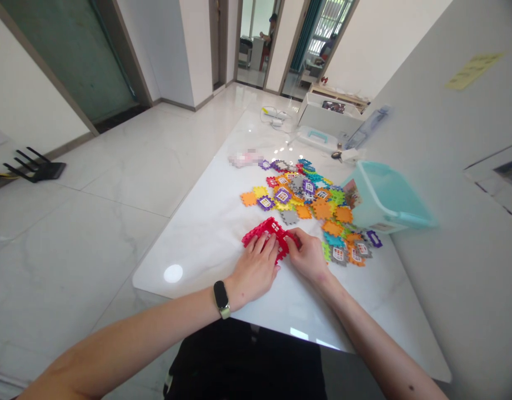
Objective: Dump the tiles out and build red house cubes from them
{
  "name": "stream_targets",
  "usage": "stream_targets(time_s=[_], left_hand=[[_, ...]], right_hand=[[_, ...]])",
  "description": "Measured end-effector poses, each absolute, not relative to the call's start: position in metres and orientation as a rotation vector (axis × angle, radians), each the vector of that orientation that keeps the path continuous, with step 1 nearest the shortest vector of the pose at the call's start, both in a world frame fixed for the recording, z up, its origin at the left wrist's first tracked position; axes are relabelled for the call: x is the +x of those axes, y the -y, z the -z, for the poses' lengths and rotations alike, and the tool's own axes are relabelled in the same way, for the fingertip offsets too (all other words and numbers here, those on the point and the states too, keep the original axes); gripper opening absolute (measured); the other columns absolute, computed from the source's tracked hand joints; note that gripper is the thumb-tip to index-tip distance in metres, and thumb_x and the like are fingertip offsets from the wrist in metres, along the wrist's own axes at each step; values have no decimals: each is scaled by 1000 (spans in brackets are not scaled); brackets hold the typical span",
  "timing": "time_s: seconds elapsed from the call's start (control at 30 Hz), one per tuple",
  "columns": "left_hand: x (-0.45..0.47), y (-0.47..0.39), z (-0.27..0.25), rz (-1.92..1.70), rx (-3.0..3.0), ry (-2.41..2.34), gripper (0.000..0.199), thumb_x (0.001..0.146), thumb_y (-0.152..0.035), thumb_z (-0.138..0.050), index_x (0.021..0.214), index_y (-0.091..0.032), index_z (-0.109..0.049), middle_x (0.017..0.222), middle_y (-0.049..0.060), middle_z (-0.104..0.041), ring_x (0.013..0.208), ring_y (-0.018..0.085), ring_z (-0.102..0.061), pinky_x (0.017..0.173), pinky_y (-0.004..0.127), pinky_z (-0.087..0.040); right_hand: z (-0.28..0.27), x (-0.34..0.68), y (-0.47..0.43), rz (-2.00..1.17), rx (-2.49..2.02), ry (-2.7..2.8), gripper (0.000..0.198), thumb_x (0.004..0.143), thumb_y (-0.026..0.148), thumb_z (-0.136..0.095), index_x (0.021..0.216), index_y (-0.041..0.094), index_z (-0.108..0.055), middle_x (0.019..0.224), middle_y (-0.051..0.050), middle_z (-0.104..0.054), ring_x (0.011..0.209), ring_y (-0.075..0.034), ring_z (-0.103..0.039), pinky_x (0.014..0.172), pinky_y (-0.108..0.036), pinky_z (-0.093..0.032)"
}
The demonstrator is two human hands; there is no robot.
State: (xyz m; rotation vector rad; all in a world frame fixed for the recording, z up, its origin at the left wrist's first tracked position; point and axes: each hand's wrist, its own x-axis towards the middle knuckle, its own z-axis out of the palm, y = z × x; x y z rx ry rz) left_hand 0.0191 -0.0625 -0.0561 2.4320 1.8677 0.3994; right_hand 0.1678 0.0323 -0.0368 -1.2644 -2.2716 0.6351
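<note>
A small group of joined red interlocking toy panels (261,226), with toothed edges and a white window insert, sits on the white table in front of me. My left hand (258,264) lies over the near left part of it, fingers across the panels and thumb at the near side, holding it against the table. At its right edge, my right hand (306,250) pinches a red panel between thumb and bent fingers. My fingers cover part of the red panels, so how the near edges join is hidden. A dark-faced band is on my left wrist.
Beyond my hands spreads a pile of coloured interlocking panels (322,208), some with window inserts. A teal plastic bin (393,208) stands on the right by the wall. Further back are a white case with a teal handle (318,137), cables and a white box. People sit beyond the far doorways.
</note>
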Motion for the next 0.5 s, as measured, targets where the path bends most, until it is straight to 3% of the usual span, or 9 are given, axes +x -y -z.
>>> stream_targets(time_s=[0.33, 0.5], left_hand=[[19, 63, 56, -435, 2423, -1852, 54, 97, -38, -38, 141, -7, -44, 150, 15, -42, 138, 30, -34, 115, 45, -25], [20, 64, 57, -473, 2413, -1877, 52, 97, -36, -39, 139, -7, -45, 148, 16, -44, 137, 31, -37, 113, 46, -27]], right_hand=[[41, 166, -28, -563, -1284, 2296, 18, 88, 26, -49, 90, 18, -65, 70, -3, -69, 55, -15, -58, 56, -23, -41], [44, 158, -30, -488, -1346, 2333, 26, 88, 39, -54, 71, 19, -58, 67, -4, -67, 56, -16, -55, 54, -25, -37]])
